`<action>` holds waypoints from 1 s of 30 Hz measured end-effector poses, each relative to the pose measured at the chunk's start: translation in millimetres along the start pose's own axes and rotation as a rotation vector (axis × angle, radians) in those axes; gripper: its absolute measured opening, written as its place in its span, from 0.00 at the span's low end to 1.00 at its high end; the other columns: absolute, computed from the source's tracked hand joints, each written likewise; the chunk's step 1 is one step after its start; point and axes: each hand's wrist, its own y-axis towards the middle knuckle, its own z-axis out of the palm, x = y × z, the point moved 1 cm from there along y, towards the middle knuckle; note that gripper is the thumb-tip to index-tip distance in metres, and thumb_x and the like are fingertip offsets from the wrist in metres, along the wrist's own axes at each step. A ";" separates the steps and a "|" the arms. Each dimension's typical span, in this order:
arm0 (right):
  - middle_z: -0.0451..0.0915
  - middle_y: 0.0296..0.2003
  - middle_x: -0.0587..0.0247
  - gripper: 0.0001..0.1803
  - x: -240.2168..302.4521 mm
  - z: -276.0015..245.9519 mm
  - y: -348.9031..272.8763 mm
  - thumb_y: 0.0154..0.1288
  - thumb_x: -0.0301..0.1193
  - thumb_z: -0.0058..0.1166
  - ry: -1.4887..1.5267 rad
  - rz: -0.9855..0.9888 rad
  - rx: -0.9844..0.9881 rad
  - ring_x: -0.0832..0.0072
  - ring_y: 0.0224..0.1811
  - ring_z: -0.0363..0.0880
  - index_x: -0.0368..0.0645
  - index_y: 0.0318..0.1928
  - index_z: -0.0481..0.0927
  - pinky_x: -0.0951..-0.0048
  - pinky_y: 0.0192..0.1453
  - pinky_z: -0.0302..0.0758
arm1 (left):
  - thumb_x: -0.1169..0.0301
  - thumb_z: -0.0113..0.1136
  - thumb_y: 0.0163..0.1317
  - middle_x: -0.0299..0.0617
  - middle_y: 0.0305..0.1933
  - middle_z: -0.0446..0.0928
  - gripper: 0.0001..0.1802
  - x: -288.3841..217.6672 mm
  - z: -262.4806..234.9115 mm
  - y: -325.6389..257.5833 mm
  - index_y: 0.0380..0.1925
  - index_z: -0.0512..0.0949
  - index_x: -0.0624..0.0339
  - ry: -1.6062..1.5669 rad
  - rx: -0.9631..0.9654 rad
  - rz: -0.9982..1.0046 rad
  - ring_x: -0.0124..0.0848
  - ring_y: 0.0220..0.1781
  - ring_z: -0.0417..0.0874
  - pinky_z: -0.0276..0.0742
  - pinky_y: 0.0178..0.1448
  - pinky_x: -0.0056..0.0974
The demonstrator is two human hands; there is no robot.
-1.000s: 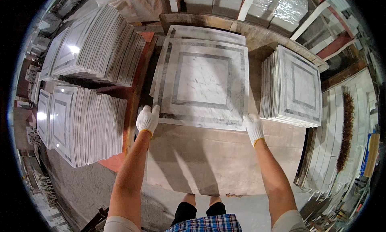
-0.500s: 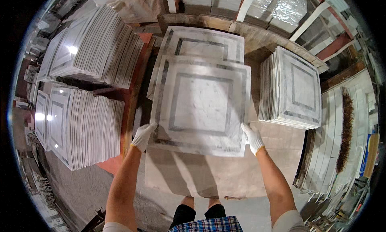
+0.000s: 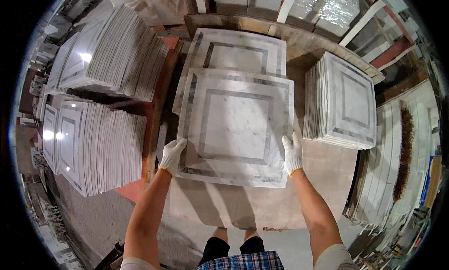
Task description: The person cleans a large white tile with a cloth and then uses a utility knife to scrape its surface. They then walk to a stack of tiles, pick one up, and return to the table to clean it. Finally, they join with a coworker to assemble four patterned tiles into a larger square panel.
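Note:
A large square white-and-grey marble tile (image 3: pixel 236 125) with a grey inlaid frame pattern lies in front of me, between my gloved hands. It overlaps a similar tile (image 3: pixel 243 41) on the stack behind it. My left hand (image 3: pixel 173 155), in a white knit glove, is closed on its left edge near the front corner, the thumb by the rim. On the opposite edge, my right hand (image 3: pixel 293 155) grips with its thumb at the rim and fingers along the outer side. The underside of the tile and the fingertips beneath it are hidden.
Tall stacks of similar tiles stand on edge at the far left (image 3: pixel 112 55) and near left (image 3: pixel 103 148). Another tile stack (image 3: pixel 343 101) is at the right. Beyond it lie white slats with a brown bristle strip (image 3: pixel 403 151). A board (image 3: pixel 308 38) runs behind.
The front tile has shifted slightly toward me, and more of the tile behind it shows. Both hands have slid a little farther forward along its side edges.

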 end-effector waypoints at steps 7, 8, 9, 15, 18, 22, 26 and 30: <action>0.71 0.68 0.44 0.38 -4.1 7.7 67.2 0.70 0.48 0.56 -0.180 -0.104 -0.017 0.56 0.70 0.70 0.36 0.71 0.67 0.63 0.73 0.65 | 0.58 0.66 0.65 0.44 0.42 0.83 0.25 -45.8 14.7 51.6 0.49 0.80 0.72 0.124 -0.148 0.074 0.34 0.40 0.82 0.77 0.44 0.41; 0.69 0.69 0.41 0.38 3.7 9.4 81.0 0.71 0.45 0.56 -0.221 -0.094 0.021 0.56 0.72 0.68 0.31 0.71 0.65 0.64 0.74 0.63 | 0.57 0.66 0.65 0.44 0.44 0.83 0.26 -48.8 15.1 61.5 0.50 0.80 0.71 0.199 -0.210 0.104 0.35 0.42 0.82 0.77 0.47 0.41; 0.67 0.70 0.39 0.39 13.3 10.0 86.4 0.71 0.42 0.56 -0.261 -0.086 0.061 0.56 0.73 0.66 0.27 0.71 0.63 0.65 0.76 0.62 | 0.57 0.66 0.65 0.44 0.46 0.83 0.26 -50.9 14.0 66.4 0.52 0.80 0.70 0.273 -0.273 0.134 0.36 0.44 0.82 0.77 0.49 0.42; 0.76 0.64 0.42 0.33 29.9 -5.6 43.2 0.70 0.44 0.56 -0.480 -0.187 0.064 0.56 0.67 0.74 0.36 0.68 0.72 0.65 0.71 0.68 | 0.51 0.61 0.64 0.54 0.48 0.83 0.30 -27.4 -1.9 43.4 0.54 0.79 0.68 0.590 -0.366 0.354 0.44 0.51 0.83 0.75 0.56 0.44; 0.82 0.56 0.49 0.25 -2.4 -15.9 12.1 0.69 0.43 0.58 -0.397 -0.206 -0.066 0.56 0.59 0.80 0.44 0.61 0.80 0.61 0.65 0.73 | 0.49 0.58 0.64 0.59 0.54 0.79 0.29 -31.7 8.5 16.0 0.57 0.80 0.58 0.942 -0.386 0.366 0.52 0.54 0.82 0.76 0.60 0.49; 0.83 0.54 0.51 0.21 4.4 -13.3 -9.4 0.69 0.42 0.58 -0.430 -0.176 -0.113 0.56 0.57 0.81 0.45 0.56 0.82 0.60 0.62 0.76 | 0.49 0.57 0.64 0.61 0.53 0.80 0.29 -39.5 13.6 2.0 0.52 0.81 0.62 1.073 -0.405 0.341 0.54 0.54 0.82 0.77 0.59 0.50; 0.84 0.51 0.52 0.21 3.4 -13.7 -8.6 0.68 0.43 0.58 -0.431 -0.169 -0.104 0.56 0.55 0.82 0.45 0.55 0.82 0.60 0.59 0.77 | 0.47 0.58 0.62 0.65 0.49 0.81 0.31 -36.7 -1.1 18.2 0.48 0.81 0.66 1.003 -0.333 0.377 0.57 0.53 0.82 0.77 0.58 0.50; 0.85 0.48 0.51 0.21 8.3 -11.2 -3.4 0.66 0.44 0.57 -0.318 0.053 -0.017 0.56 0.53 0.83 0.46 0.54 0.82 0.59 0.56 0.77 | 0.43 0.58 0.60 0.67 0.47 0.82 0.34 -53.1 6.8 11.5 0.46 0.82 0.68 0.967 -0.291 0.246 0.58 0.53 0.83 0.77 0.57 0.50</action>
